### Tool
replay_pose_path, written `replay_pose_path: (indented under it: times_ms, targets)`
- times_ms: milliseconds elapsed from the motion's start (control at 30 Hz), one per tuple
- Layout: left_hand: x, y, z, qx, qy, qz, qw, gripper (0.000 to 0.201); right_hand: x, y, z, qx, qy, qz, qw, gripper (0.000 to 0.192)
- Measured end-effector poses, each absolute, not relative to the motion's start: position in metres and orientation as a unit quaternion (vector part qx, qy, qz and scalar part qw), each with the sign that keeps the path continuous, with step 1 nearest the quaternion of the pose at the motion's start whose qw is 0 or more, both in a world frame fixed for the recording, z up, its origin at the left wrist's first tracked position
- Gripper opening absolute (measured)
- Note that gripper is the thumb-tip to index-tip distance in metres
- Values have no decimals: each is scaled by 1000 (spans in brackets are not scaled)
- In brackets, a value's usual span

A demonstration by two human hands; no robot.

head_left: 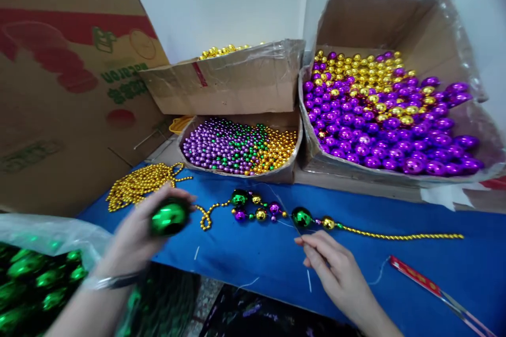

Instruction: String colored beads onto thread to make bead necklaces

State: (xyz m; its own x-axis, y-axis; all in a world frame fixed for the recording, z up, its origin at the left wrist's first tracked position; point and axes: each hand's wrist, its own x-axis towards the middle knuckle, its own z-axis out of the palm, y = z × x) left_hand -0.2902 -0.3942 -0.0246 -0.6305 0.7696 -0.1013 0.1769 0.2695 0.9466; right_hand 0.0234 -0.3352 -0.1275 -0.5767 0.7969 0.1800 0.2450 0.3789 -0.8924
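Observation:
My left hand, slightly blurred, grips a large shiny green bead above the left part of the table. Between the thumb and fingertips of my right hand is a thin needle, its tip close to a green bead on the strand. That beaded strand lies across the blue table, with large green beads and smaller purple and gold ones forming a loop. A chain of small gold beads runs from its right end, and another curls at its left. Fine thread shows around the loop.
Behind stand a box of small purple, green and gold beads and a larger box of purple and gold ones. Gold bead chains are heaped at left, above a bag of green beads. Red-handled tweezers lie at right.

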Motion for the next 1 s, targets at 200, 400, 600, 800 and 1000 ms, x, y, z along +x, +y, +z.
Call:
replay_pose_path:
  times_ms: [200, 400, 600, 800, 1000]
  targets:
    - [-231, -338, -90, 81, 467, 561, 679, 31, 29, -348, -139, -343, -817, 373, 274, 25]
    - [-207, -332, -98, 106, 396, 562, 718, 22, 42, -356, -138, -396, -813, 351, 243, 27]
    - [-198, -326, -103, 142, 392, 571, 707, 22, 44, -363, -137, -409, -809, 347, 242, 29]
    - [-192, -325, -104, 155, 410, 585, 683, 22, 45, -365, -139, -407, -817, 340, 227, 28]
    - [-193, -328, -102, 209, 430, 586, 654, 28, 47, -364, -139, -418, -822, 330, 203, 25]
